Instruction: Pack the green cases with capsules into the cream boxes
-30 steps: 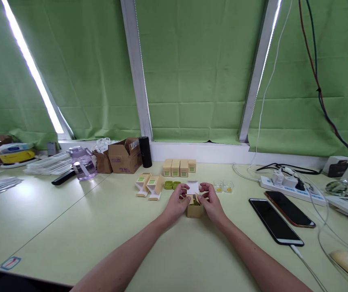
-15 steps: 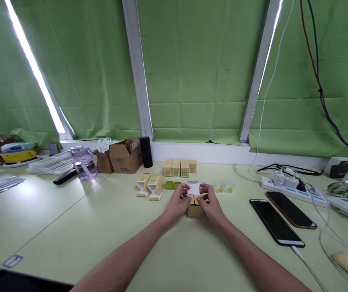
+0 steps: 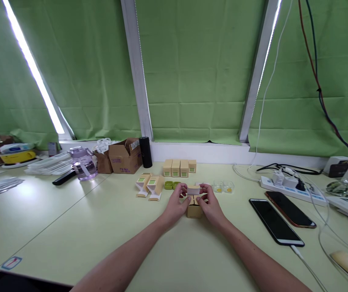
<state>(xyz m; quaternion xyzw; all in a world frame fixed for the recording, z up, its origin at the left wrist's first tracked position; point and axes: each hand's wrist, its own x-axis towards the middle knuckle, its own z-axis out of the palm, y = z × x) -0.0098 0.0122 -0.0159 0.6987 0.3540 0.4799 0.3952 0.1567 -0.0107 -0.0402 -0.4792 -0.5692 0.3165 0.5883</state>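
Down on the pale table (image 3: 100,227), a box (image 3: 194,211) sits between the left hand (image 3: 176,205) and right hand (image 3: 211,205), both half-curled and pinching its flap (image 3: 193,189), which I'd judge wants even pressure from each side.

The small box (image 3: 194,211) is tan, with a whitish flap (image 3: 193,189). The four boxes (image 3: 179,168) in a row are tan with green square labels. Two caps (image 3: 171,185) are olive green. The surface (image 3: 100,227) is pale yellow-green, the curtain (image 3: 198,73) plain green.
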